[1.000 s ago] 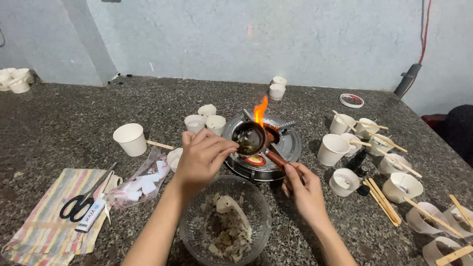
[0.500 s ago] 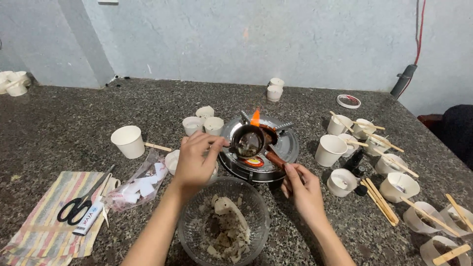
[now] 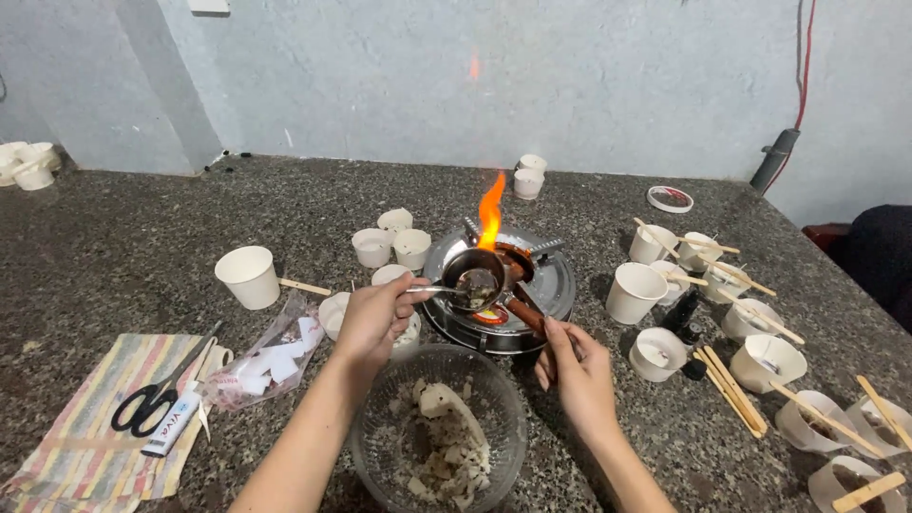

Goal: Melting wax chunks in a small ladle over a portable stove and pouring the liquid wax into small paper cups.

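My left hand point(image 3: 372, 315) holds a metal spoon point(image 3: 446, 289) whose tip reaches into a small dark pan point(image 3: 478, 278). The pan sits on a round metal burner point(image 3: 551, 285), and an orange flame point(image 3: 490, 211) rises behind it. My right hand point(image 3: 573, 366) grips the pan's brown handle point(image 3: 527, 316) at the burner's near edge. Directly below both hands stands a clear bowl point(image 3: 375, 446) holding pale waxy chunks point(image 3: 442, 442).
White paper cups point(image 3: 248, 276) are scattered about, several on the right with wooden sticks point(image 3: 731, 389) across them. Scissors point(image 3: 152, 399) and a tube lie on a striped cloth point(image 3: 66, 456) at the left. A plastic bag of white pieces point(image 3: 271, 361) lies beside it.
The flame has flared up taller again after shrinking. My left hand has drawn back slightly toward me, with the spoon still in the pan. My right hand stays on the handle.
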